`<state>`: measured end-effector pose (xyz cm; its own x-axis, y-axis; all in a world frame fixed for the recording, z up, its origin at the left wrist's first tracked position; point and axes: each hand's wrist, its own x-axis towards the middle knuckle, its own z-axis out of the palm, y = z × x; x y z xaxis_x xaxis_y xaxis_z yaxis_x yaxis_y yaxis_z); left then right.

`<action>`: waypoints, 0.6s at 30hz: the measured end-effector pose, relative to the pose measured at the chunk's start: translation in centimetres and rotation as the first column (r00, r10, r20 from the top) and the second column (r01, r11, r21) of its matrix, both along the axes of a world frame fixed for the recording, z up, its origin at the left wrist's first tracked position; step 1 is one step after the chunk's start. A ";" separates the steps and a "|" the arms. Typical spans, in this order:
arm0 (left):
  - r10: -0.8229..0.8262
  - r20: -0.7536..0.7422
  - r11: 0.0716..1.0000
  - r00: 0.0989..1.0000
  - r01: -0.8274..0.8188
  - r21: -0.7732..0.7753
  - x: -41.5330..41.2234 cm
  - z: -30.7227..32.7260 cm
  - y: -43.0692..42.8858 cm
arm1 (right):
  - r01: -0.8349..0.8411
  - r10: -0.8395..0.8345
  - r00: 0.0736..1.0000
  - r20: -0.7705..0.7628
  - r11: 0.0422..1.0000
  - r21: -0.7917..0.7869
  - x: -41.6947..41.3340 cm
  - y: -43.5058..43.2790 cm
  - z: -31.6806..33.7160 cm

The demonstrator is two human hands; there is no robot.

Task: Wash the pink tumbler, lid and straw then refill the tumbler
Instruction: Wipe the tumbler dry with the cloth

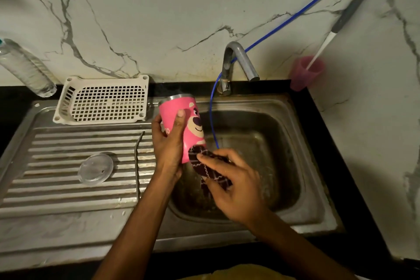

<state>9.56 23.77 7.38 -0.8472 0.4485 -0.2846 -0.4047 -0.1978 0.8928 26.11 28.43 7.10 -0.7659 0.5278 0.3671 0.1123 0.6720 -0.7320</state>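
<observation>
step in hand: washing the tumbler body, outer wall.

- the left hand grips the pink tumbler around its middle, thumb across the printed face. the tumbler is held in the air, tilted, rim pointing away toward the wall, at the left edge of the sink basin.
- the right hand holds a dark patterned cloth, fingers curled over it, and presses it against the base end of the tumbler.
- the lid lies flat on the ribbed drainboard, well apart from the tumbler. the metal straw lies on the same drainboard, between the lid and the left hand.
- no water stream shows at the tap. a blue hose runs down into the basin.

progress, as a judgement: early. lid and straw look untouched, and rinsing and refilling remain.

next move calls for:
1. turning the tumbler in the left-hand grip so the cloth reaches the whole wall and the inside.
2. a firm grip, since a wet wall is likely to be slippery.
3. opening the tap to rinse, then repeating for the lid and the straw.
</observation>
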 end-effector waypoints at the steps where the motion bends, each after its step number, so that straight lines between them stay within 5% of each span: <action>1: -0.023 -0.010 1.000 1.000 0.023 -0.005 0.0 0.0 0.2 | 0.012 -0.012 0.999 -0.031 1.000 0.000 0.4 -0.4 -0.5; 8: -0.195 0.123 0.977 0.973 0.181 0.114 -0.3 -0.6 0.2 | 0.152 -0.155 0.981 -0.118 0.988 -0.032 -2.3 2.0 1.6; 13: -0.306 0.078 0.948 0.949 0.297 0.112 0.8 -0.7 -0.4 | 0.281 -0.291 0.953 -0.087 0.953 -0.110 -7.0 7.6 3.0; 18: -0.295 0.081 0.947 0.952 0.281 0.155 0.4 -0.7 -1.0 | 0.160 -0.179 0.981 -0.073 0.963 -0.218 -7.5 8.3 3.4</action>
